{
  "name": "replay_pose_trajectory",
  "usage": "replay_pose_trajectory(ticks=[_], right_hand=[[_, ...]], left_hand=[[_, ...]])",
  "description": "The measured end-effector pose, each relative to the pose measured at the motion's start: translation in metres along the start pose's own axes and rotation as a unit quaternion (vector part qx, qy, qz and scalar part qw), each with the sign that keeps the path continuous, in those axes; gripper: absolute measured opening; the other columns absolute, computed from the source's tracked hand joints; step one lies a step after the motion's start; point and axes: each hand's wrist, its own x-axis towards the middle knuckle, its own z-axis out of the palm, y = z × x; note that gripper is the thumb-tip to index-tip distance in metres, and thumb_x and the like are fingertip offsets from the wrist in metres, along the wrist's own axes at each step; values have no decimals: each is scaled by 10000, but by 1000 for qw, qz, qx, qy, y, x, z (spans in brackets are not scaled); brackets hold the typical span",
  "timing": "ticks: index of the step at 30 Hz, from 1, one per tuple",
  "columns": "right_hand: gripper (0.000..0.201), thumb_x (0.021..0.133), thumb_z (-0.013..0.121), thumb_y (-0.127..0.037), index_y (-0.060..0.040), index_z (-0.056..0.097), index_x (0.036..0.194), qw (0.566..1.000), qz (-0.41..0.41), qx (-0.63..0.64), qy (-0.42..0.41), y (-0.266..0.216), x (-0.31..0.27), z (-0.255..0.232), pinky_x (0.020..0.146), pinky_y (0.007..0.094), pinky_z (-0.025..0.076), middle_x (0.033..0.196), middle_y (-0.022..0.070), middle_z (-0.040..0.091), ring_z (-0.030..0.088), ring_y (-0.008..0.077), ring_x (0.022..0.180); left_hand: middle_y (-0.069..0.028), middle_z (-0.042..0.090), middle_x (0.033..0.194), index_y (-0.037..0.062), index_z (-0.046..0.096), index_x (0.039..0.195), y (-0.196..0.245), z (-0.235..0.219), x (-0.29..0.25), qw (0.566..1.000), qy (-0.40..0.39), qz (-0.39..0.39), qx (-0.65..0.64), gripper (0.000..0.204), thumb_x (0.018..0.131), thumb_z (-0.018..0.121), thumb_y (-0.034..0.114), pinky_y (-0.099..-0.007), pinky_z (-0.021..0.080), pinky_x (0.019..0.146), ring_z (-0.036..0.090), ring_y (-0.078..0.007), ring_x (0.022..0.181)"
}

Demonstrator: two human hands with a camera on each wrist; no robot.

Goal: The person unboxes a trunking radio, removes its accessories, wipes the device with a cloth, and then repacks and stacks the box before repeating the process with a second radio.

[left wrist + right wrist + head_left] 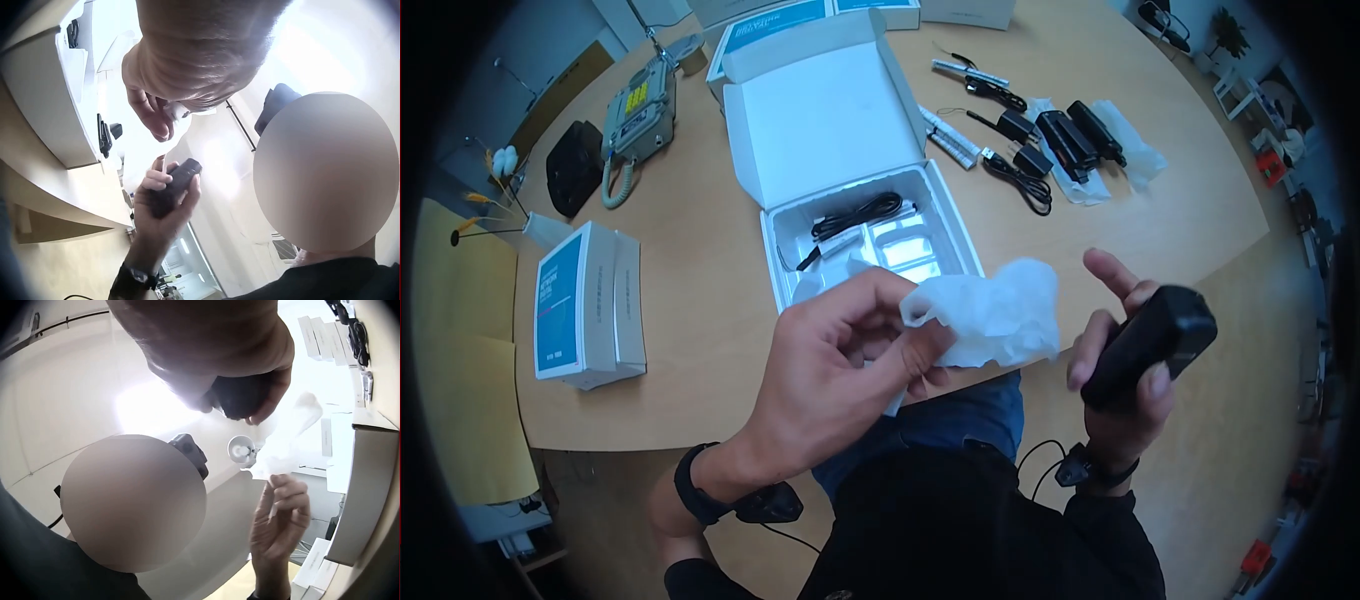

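My left hand (825, 355) pinches a crumpled, thin white wrapping sleeve (1005, 310) between thumb and fingers, above the front edge of an open white box (815, 115). In the right wrist view the sleeve (287, 437) hangs up and away from the left fingertips. My right hand (1122, 425) grips a black, rounded oblong device (1160, 340) off to the right of the sleeve, with one finger extended. The left wrist view shows the same device (178, 184) between thumb and fingers. Inside the box lies a coiled black cable (865, 213) in a white moulded tray (905, 255).
Coiled cables (1020, 185), black adapters (1032, 160) and black devices (1068, 140) on white sleeves lie at the back right. Blue-and-white boxes (590, 305) stand at the left. Behind them are a desk telephone (640, 105) and a black pouch (573, 168).
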Motion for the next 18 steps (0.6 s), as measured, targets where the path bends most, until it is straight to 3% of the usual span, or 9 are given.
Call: replay_pose_trajectory(ticks=[1,4,6,10,12,13,15,16,18], right_hand=[[720,760,829,-468,11,567,1229,1000,-6,1,2,0,2,-1,691,266,571,1057,268,700,716,207,777],[682,685,881,-334,-8,563,1192,978,-107,-49,-169,2,3,-4,765,320,596,1415,392,467,750,276,881],[673,778,863,-508,-90,539,1195,940,-156,-229,-200,1,6,-8,551,269,563,1487,411,370,707,184,605],[651,772,882,-443,-81,532,1184,947,-223,-212,-89,6,-19,5,575,288,579,1422,349,452,700,204,612],[313,824,807,-90,-1,644,1076,927,-280,-157,-192,3,-25,7,708,318,608,1321,358,580,744,298,837],[191,877,745,-51,15,658,1034,912,-301,-208,-186,0,-22,15,713,332,610,1257,331,633,742,316,831],[230,857,764,-76,20,664,1040,877,-308,-296,-219,-16,-2,19,715,344,611,1264,329,633,742,321,839],[269,838,783,-101,24,669,1047,833,-313,-377,-257,-21,10,19,716,355,612,1272,327,632,741,326,848],[332,808,810,-148,26,681,1060,822,-311,-405,-251,-16,23,15,717,365,611,1284,325,632,737,324,882]], left_hand=[[-49,705,856,-40,634,1028,-3,0,6,999,14,28,16,130,986,690,70,-216,550,678,652,-56,765],[-31,688,845,-35,635,972,-17,4,22,989,-2,111,101,144,993,689,97,-209,540,676,650,-60,772],[-21,651,749,-23,642,895,-15,14,31,994,-13,56,89,233,1029,650,168,-235,486,593,621,-60,697],[-52,545,570,9,650,809,-14,17,47,988,40,90,119,374,1052,604,289,-361,378,502,527,-107,521],[-87,552,586,9,660,820,-13,12,59,872,52,248,420,291,1008,657,231,-367,413,512,535,-205,493],[-87,552,586,9,660,820,-10,16,62,873,46,248,418,291,1008,657,231,-367,413,512,535,-205,493],[-75,598,780,-21,701,898,0,24,68,834,35,311,454,134,974,687,90,-285,473,613,577,-138,698],[-75,598,780,-21,701,898,3,26,71,835,29,314,452,134,974,687,90,-285,473,613,577,-138,698],[-65,626,797,-9,704,877,10,26,81,857,16,331,394,76,926,727,44,-279,485,654,597,-137,741]])
